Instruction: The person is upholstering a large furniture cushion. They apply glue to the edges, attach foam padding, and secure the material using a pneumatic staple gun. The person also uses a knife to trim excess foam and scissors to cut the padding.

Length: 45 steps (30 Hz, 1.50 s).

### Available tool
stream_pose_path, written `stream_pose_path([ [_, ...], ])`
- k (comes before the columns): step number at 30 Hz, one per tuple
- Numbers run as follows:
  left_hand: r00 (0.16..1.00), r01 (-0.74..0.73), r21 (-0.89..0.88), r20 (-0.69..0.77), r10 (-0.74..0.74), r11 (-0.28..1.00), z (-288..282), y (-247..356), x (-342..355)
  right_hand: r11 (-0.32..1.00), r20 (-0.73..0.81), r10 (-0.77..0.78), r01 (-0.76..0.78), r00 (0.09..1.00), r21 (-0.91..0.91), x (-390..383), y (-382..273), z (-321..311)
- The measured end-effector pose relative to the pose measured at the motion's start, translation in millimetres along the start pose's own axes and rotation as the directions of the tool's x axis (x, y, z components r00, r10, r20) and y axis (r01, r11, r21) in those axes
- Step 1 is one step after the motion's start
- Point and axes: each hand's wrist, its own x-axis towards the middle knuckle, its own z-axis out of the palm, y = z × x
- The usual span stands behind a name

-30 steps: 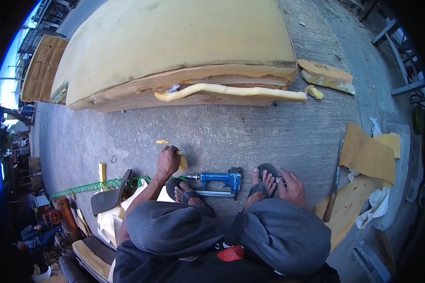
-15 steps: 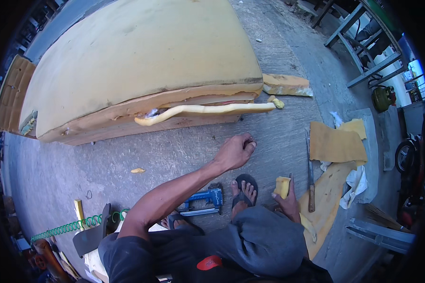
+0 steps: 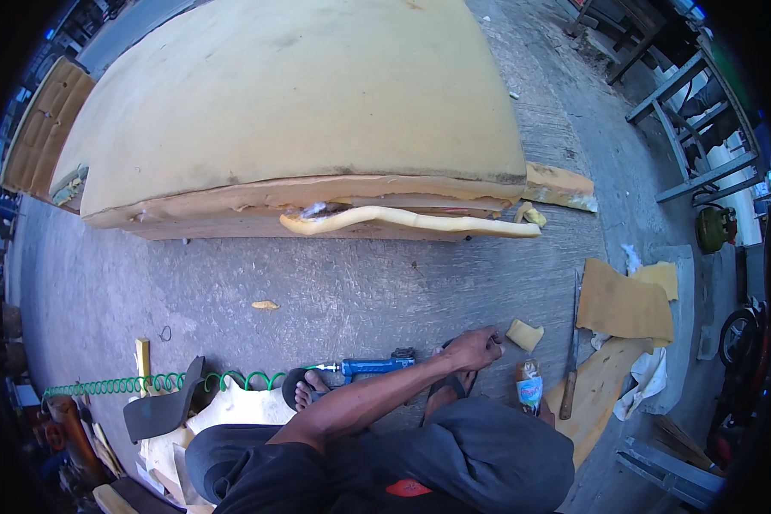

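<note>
My left hand (image 3: 480,344) reaches across my body above my right sandal, fingers curled together; what they hold is unclear. A small foam scrap (image 3: 524,334) lies just right of it. My right hand (image 3: 542,411), mostly hidden, grips a plastic bottle (image 3: 528,377) with brown contents and a blue label. A blue staple gun (image 3: 374,365) with a green coiled hose (image 3: 158,382) lies at my feet. A long knife (image 3: 570,385) rests beside foam sheets (image 3: 623,298). Ahead stands a large foam-covered cushion piece (image 3: 300,103) with a loose foam strip (image 3: 411,221) along its front.
A tufted brown cushion (image 3: 41,128) stands at far left. A foam block (image 3: 557,187) lies right of the big piece. Metal frames (image 3: 694,176), a green gas cylinder (image 3: 713,230) and a motorbike wheel (image 3: 735,337) line the right side. A dark board (image 3: 163,404) is lower left.
My left hand has moved down and right since half a second ago. The foam piece from my right hand now lies on the floor, and that hand holds a bottle.
</note>
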Motion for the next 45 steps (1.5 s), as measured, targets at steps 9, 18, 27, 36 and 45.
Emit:
stream_pose_path([
  [9, 0.889, -0.455, -0.889, -0.457, -0.024, 0.058, -20.1, 14.4, 26.4, 0.436, -0.202, -0.900, 0.766, 0.387, -0.473, 18.9, -267.8, -2.4],
  [18, 0.387, -0.878, -0.460, -0.844, -0.371, 0.130, -102.0, 8.0, -61.8, 0.563, 0.072, -0.336, 0.139, 0.939, 0.815, 24.2, -248.3, 47.4],
  [27, 0.226, -0.923, -0.346, -0.842, -0.491, 0.170, -131.3, -6.0, -71.8, 0.483, 0.454, -0.601, -0.154, 0.658, 0.862, 9.5, -266.6, 76.8],
  [36, 0.199, -0.869, -0.353, -0.891, -0.408, 0.347, -133.2, 7.8, -83.3, 0.469, 0.545, -0.632, -0.287, 0.551, 0.835, 3.8, -275.0, 90.0],
  [45, 0.206, -0.867, -0.346, -0.904, -0.375, 0.357, -143.6, -5.7, -85.5, 0.484, 0.590, -0.633, -0.339, 0.501, 0.807, 2.4, -275.4, 93.2],
])
